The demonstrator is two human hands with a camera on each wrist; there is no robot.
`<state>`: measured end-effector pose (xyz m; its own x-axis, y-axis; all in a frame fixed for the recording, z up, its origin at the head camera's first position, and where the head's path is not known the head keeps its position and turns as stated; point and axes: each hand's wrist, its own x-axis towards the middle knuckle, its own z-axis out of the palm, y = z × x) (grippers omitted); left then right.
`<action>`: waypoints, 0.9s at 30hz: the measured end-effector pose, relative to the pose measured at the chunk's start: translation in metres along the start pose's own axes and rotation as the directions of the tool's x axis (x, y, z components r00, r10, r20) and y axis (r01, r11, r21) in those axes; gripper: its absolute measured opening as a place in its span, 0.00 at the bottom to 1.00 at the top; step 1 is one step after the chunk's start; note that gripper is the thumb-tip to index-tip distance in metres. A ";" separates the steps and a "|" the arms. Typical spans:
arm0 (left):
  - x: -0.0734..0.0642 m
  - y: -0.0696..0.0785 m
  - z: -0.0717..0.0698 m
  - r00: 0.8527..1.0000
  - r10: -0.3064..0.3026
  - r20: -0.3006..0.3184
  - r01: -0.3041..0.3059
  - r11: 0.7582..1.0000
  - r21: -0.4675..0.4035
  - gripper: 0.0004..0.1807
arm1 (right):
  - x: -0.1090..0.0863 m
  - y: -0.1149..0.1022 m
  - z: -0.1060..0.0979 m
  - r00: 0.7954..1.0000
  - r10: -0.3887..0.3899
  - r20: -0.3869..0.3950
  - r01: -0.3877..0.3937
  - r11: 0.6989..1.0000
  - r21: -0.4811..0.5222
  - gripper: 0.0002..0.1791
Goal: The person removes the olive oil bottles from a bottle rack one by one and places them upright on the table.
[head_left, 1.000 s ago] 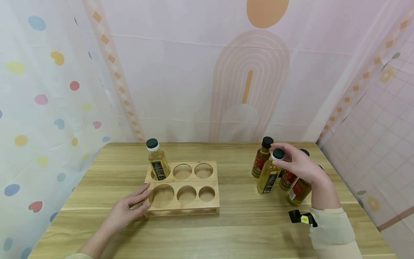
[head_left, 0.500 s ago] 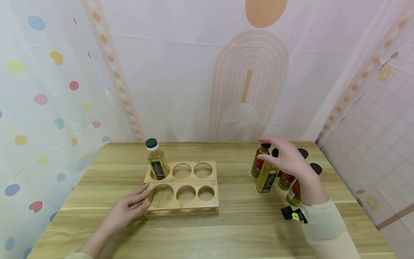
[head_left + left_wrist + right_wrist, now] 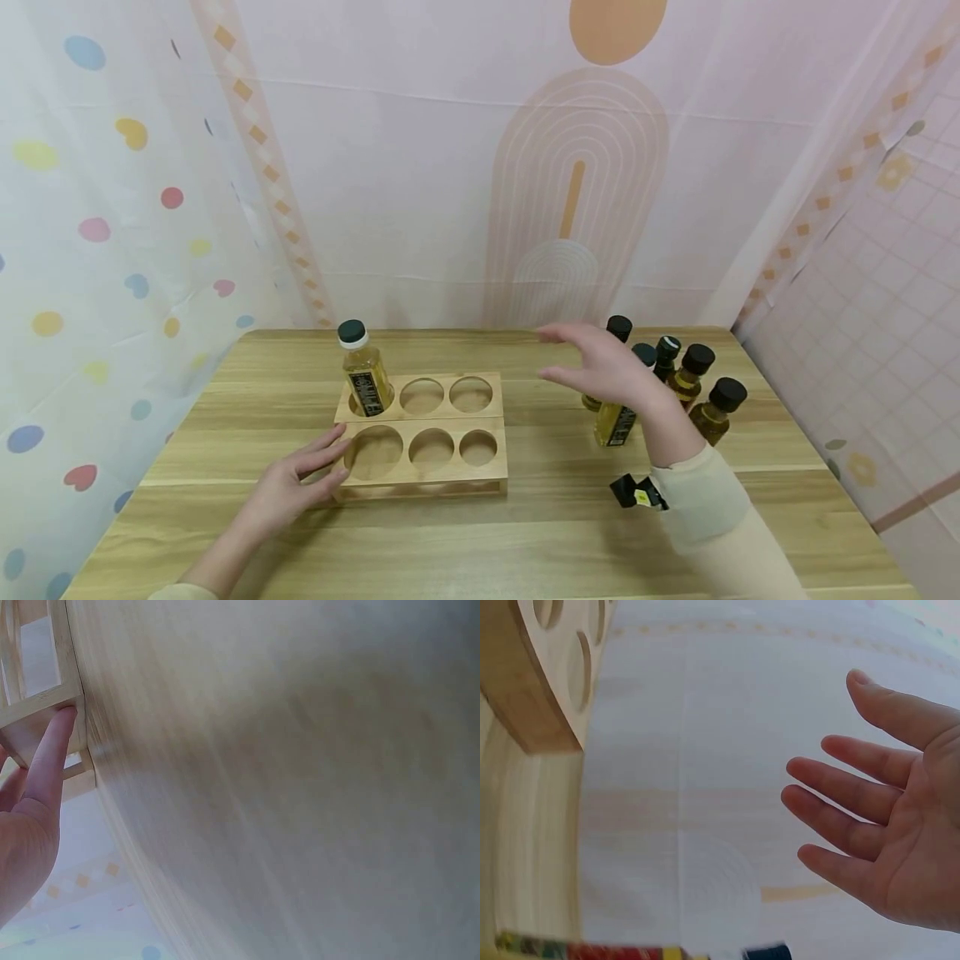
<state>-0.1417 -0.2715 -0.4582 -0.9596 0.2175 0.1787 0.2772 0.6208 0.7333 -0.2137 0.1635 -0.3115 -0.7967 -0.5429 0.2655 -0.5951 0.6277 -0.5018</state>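
Observation:
A two-tier wooden rack with round holes stands left of centre on the table. One yellow oil bottle, white-collared with a dark green cap, is upright in its back left hole. My left hand touches the rack's left end, and in the left wrist view one finger lies along the rack's end panel. My right hand is in the air left of the bottle group, fingers spread and nothing in them. It partly hides a second yellow oil bottle with a black label.
Black-capped bottles stand behind the right forearm: one at the back, a small one, and two on the right, the nearer one partly hidden. A black device is at the right sleeve. A patterned curtain hangs behind the table.
My right hand has moved left from the yellow oil bottle's cap, past the back bottle, with nothing held. The left hand and rack have stayed in place.

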 end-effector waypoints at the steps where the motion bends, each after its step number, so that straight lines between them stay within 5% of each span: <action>1: 0.000 0.000 0.000 1.000 0.001 0.001 -0.001 1.000 -0.001 0.26 | 0.003 -0.001 0.004 1.000 -0.007 0.008 0.007 1.000 0.013 0.29; 27: -0.001 0.000 0.001 1.000 0.000 0.006 0.000 1.000 -0.013 0.26 | 0.064 -0.032 0.096 0.992 -0.079 0.095 0.069 0.992 0.103 0.33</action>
<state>-0.1408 -0.2709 -0.4594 -0.9594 0.2219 0.1743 0.2761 0.6111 0.7418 -0.2350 0.0552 -0.3578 -0.7334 -0.6415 0.2248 -0.6346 0.5276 -0.5648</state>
